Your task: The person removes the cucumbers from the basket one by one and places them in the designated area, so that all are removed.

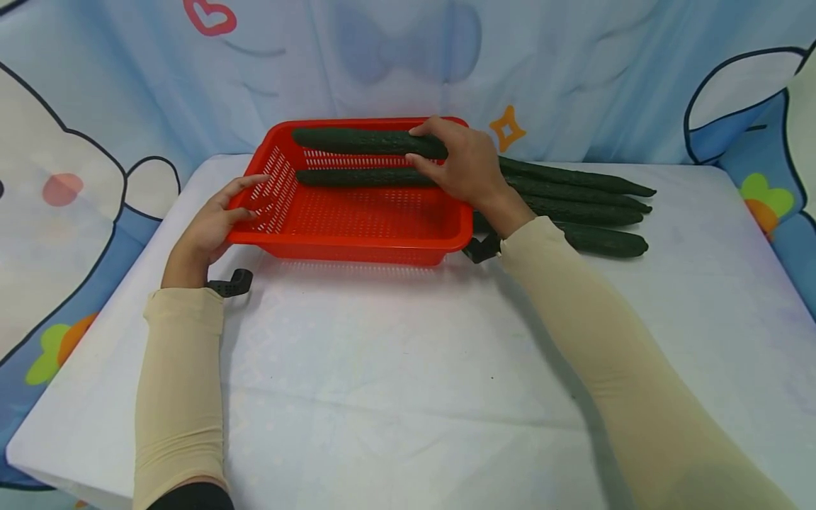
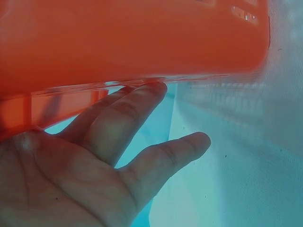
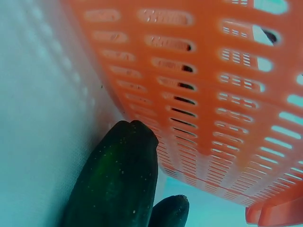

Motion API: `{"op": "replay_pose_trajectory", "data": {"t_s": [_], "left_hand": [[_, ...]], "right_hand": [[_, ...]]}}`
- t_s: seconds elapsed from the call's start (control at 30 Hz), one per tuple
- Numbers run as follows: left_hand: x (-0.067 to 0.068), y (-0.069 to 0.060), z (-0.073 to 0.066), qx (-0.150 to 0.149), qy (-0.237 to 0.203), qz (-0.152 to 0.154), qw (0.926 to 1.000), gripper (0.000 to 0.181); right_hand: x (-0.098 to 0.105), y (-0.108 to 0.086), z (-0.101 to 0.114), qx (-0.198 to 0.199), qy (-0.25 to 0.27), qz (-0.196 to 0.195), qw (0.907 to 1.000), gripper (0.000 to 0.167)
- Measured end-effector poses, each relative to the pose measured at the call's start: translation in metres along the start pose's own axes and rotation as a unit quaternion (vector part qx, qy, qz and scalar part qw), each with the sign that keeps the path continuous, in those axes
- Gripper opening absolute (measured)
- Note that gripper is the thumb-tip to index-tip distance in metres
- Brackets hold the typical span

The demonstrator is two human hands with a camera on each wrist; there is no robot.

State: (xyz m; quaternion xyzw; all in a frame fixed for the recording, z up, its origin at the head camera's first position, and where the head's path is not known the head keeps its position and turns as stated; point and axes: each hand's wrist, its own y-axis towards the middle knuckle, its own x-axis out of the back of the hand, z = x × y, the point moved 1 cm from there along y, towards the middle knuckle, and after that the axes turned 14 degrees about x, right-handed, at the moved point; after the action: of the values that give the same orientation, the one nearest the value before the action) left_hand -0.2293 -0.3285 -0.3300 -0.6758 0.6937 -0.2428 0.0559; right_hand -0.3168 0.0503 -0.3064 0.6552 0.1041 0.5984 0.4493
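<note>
A red plastic basket (image 1: 357, 246) with slotted walls stands on the white-covered table. My left hand (image 1: 207, 223) grips its left end, thumb and a finger over the rim; in the left wrist view, other fingers (image 2: 125, 113) reach along the outside, under the rim. With thumb and fingers, my right hand (image 1: 468, 159) pinches the right end of a long dark green cucumber (image 1: 363, 141) along the basket's far side. Another cucumber (image 1: 357, 178) lies in the basket in front of it, its right end hidden by the right hand.
Several cucumbers (image 1: 586, 210) lie side by side on the table to the right of the basket, partly behind the right wrist. Close to the basket wall, one cucumber end (image 3: 123, 165) shows in the right wrist view. A patterned blue curtain (image 1: 395, 64) hangs behind the table.
</note>
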Motion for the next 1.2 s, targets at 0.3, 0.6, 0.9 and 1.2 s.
{"op": "replay_pose_trajectory", "data": {"t_s": [0.3,0.6,0.9,1.2], "left_hand": [[0.0,-0.001,0.0,0.002,-0.004,0.006,1.0,0.056],[0.001,-0.003,-0.001,0.005,-0.023,0.018,0.9996,0.056],[0.0,-0.003,0.0,0.009,-0.035,0.022,0.9991,0.056],[-0.003,-0.002,-0.003,0.013,-0.042,0.029,0.9986,0.055]], "right_hand": [[0.003,-0.003,0.004,0.022,-0.005,-0.014,0.9996,0.036],[0.002,-0.005,0.005,0.025,0.007,-0.044,0.9987,0.034],[0.003,-0.009,0.005,0.015,-0.011,-0.062,0.9979,0.038],[0.007,-0.014,0.004,0.02,-0.022,-0.091,0.9954,0.038]]}}
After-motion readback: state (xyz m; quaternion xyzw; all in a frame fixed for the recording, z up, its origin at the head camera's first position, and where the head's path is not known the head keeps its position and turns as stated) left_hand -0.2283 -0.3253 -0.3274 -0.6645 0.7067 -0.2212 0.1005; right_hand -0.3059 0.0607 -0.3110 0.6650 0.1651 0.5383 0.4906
